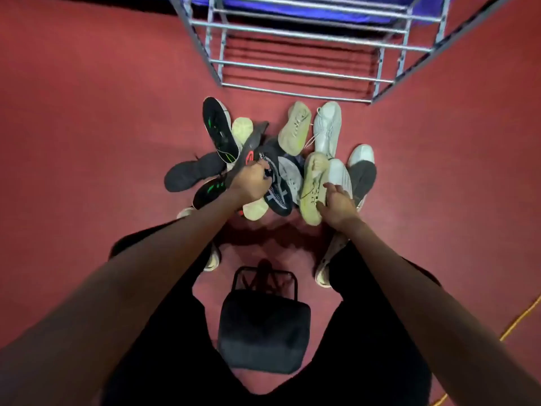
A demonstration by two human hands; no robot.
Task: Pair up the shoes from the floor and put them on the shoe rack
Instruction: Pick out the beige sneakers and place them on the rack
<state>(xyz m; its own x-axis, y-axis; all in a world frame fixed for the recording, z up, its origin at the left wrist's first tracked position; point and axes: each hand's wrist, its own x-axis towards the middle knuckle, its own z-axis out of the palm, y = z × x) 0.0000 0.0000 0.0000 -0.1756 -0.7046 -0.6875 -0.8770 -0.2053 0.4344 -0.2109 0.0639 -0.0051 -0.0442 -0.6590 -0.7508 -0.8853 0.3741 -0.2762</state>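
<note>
A heap of several shoes lies on the red floor in front of a grey metal shoe rack (295, 70) with bare shelves. My left hand (251, 183) is closed around a black shoe with a white pattern (278, 194) in the middle of the heap. My right hand (336, 205) grips the heel end of a pale yellow knit sneaker (313, 186). A matching pale yellow sneaker (295, 128) lies toe-up nearer the rack, beside a white sneaker (327, 128). Black shoes with green marks (219, 128) lie sole-up at the left.
A dark stool seat (263, 329) sits between my legs near the bottom. A black knit shoe (190, 174) lies at the heap's left edge, a grey-and-white shoe (362, 171) at its right. A yellow cable (521, 320) crosses the floor at lower right.
</note>
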